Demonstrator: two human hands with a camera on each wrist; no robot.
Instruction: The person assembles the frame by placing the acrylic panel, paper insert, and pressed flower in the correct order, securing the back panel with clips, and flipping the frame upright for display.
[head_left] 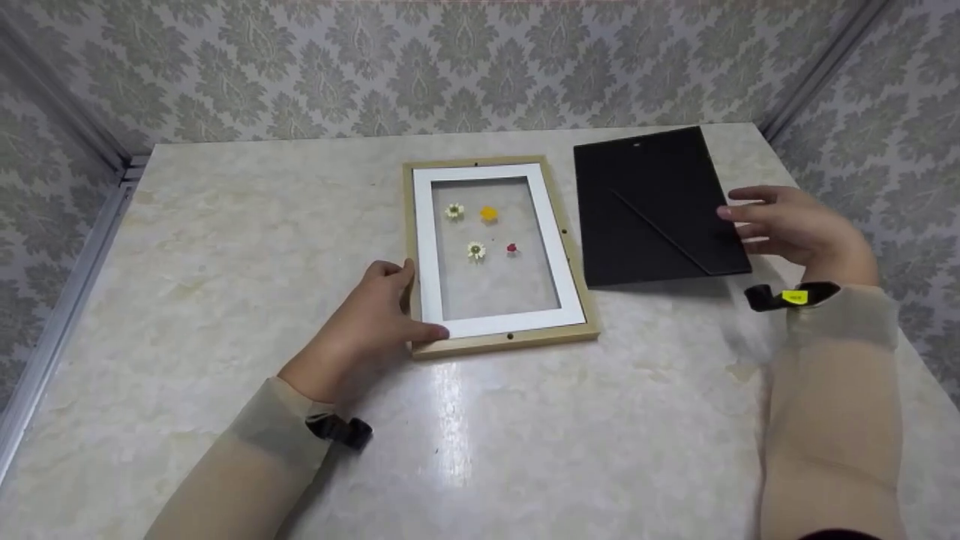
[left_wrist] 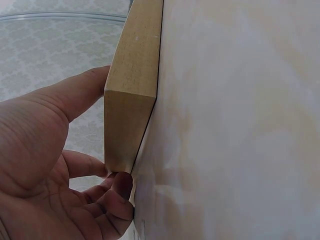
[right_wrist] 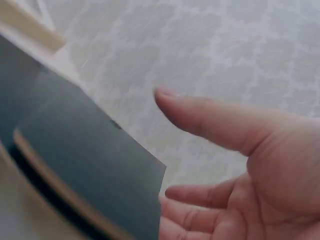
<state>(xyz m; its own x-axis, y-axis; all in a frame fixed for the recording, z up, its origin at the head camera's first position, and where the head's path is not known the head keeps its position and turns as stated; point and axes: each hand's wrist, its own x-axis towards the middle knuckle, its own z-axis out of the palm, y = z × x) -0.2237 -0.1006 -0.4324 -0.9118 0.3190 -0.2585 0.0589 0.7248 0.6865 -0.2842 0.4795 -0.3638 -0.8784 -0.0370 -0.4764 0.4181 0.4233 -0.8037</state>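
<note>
A light wooden picture frame point(head_left: 547, 336) lies on the table with a white mat point(head_left: 426, 247) inside it. Within the mat's clear window are two white daisy-like flowers point(head_left: 475, 250), an orange one point(head_left: 488, 214) and a small red one point(head_left: 511, 248). My left hand point(head_left: 364, 322) grips the frame's near left corner, thumb on the top face, other fingers along the side. Right of the frame is a black backing board point(head_left: 637, 225) with a stand flap. My right hand point(head_left: 802, 225) is at its right edge, thumb and fingers spread; contact is unclear.
The pale marbled table point(head_left: 225, 300) extends around the frame on all sides. Patterned wallpaper panels point(head_left: 465, 67) with metal rails point(head_left: 71, 300) stand behind and at both sides. Dark bands point(head_left: 337, 430) are on both wrists.
</note>
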